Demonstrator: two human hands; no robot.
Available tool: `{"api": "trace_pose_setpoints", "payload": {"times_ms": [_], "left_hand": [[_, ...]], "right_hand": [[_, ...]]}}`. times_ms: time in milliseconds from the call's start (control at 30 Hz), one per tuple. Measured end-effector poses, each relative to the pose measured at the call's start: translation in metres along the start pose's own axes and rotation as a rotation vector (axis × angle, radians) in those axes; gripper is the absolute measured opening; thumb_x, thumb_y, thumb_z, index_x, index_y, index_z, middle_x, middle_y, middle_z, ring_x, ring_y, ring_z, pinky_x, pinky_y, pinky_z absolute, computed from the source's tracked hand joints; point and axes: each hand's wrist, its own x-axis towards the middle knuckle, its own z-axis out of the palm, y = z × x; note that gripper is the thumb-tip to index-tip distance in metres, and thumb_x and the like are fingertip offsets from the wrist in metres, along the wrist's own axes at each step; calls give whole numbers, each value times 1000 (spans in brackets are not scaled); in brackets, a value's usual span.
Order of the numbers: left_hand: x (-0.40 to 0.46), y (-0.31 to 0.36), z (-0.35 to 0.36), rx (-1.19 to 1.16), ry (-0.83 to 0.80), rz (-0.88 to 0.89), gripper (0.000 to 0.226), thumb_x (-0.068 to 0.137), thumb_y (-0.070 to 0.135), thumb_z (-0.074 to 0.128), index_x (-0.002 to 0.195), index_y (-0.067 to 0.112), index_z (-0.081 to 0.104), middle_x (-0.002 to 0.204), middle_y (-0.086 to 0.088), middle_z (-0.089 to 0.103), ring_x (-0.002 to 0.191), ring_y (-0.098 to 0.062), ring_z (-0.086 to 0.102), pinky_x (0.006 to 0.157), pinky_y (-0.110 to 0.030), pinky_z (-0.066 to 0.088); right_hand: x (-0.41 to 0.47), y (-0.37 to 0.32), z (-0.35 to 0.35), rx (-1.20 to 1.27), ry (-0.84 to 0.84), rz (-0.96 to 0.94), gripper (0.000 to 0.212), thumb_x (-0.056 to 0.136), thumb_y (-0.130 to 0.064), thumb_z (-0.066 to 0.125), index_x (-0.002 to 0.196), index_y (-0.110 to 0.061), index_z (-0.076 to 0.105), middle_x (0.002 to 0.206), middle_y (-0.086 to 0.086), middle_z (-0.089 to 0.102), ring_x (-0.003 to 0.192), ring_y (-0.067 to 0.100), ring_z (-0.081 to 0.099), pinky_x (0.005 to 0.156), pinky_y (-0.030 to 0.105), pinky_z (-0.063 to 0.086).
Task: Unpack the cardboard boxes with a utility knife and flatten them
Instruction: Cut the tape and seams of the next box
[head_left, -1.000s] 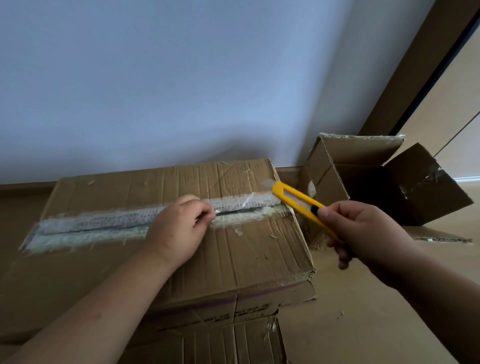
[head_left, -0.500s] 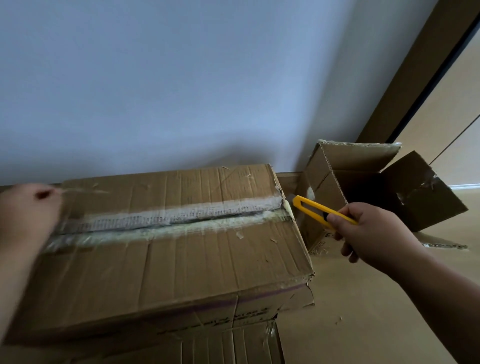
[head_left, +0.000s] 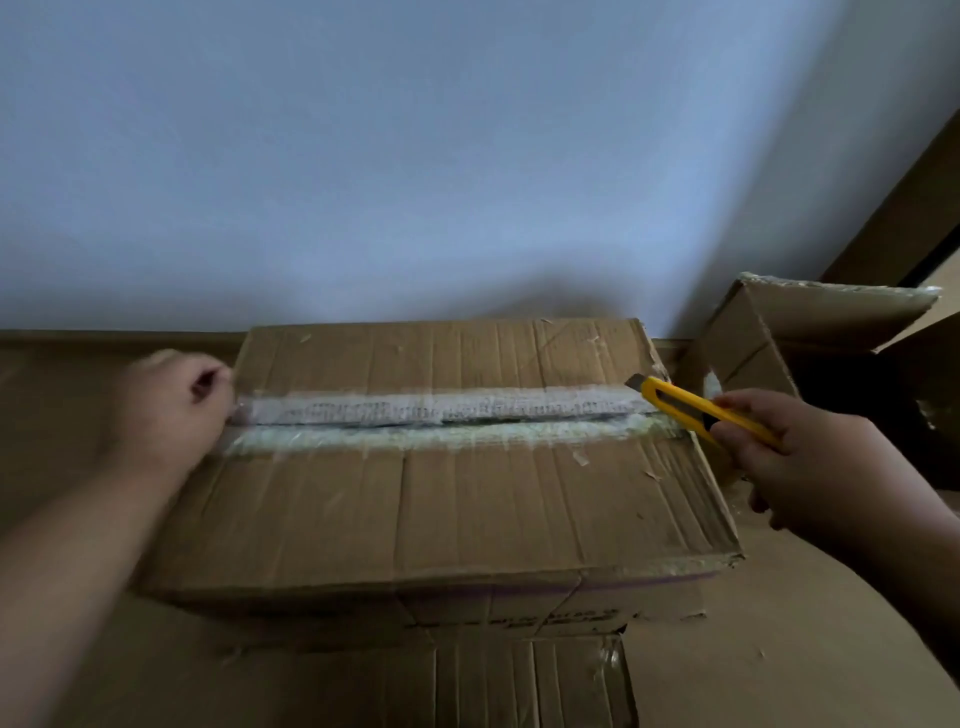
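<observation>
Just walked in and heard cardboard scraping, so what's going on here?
A person is opening a taped cardboard box. The right hand holds a yellow utility knife, blade out, at the right end of the tape seam. The left hand is at the seam's left end. The flaps remain closed.

sealed box (head_left: 441, 499) top clear between hands; open box (head_left: 810, 332) crowds right side

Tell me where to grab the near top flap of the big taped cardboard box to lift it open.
Grip the near flap of the large brown cardboard box along its centre-seam edge, fingers reaching over from the near side. The strip of clear tape looks split there, showing a dark gap; the right hand holds the yellow utility knife.
</observation>
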Motion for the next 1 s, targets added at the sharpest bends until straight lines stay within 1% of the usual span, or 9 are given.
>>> {"api": "trace_pose_setpoints", "payload": {"times_ms": [67,200,300,433,500,667,800,900,1000], "left_hand": [[0,40,-1,-33,-49,234,25,81,27,54,79,11,73,74,-10,63,72,-33,58,61,-34,43],[-15,73,15,-23,-231,391,25,73,36,42,62,20,57,67,0,53,67,-26,53,58,-31,38],[-15,81,19,-3,-220,430,21,73,34,42,58,20,46,62,1,46,63,-26,47,58,-35,40],[-13,86,23,-4,-264,412,18,73,26,45,57,19,50,62,2,47,63,-25,48,60,-32,34],[-14,86,27,-6,-249,438,23,73,23,39,58,16,56,63,0,52,64,-28,53,60,-33,39],[-17,91,28,-108,-250,426,38,82,31,38,68,11,67,74,-1,60,74,-23,55,66,-35,46],[-16,101,30,-73,-237,426,49,94,40,32,67,10,60,71,-1,55,73,-21,51,64,-36,43],[-16,115,32,-78,-284,438,47,93,40,31,70,11,59,71,0,55,75,-20,50,66,-37,44],[-20,133,33,-121,-314,510,39,90,37,35,75,15,65,75,4,62,78,-17,54,68,-34,45]], "right_hand": [[-1,-8,5,25,-6,-8,36,95,-39,54,131,-34,54,74,-7,65,58,8,65,53,25,53],[0,-15,11,5,-18,-35,35,96,-40,55,130,-35,55,73,-10,64,58,5,65,52,19,50],[1,-13,12,2,-32,-43,33,96,-40,54,129,-36,56,74,-11,65,56,1,64,50,16,48],[2,-9,12,15,-48,-42,33,97,-39,54,130,-36,55,77,-11,65,59,3,65,51,16,47],[4,-9,12,13,-47,-46,33,96,-38,54,129,-36,56,77,-10,65,58,4,65,51,17,48],[5,-7,8,-13,-11,-43,33,97,-38,54,130,-35,56,72,-8,64,58,7,65,53,24,53],[5,-4,4,-71,21,-44,40,98,-37,51,139,-36,49,72,-7,62,60,10,64,57,32,58],[4,-1,2,-97,-7,-32,43,100,-34,49,142,-35,45,75,-7,61,64,11,63,63,37,59],[2,2,0,-134,-33,-26,43,100,-34,47,143,-36,43,76,-7,60,64,10,63,64,33,60]]}}
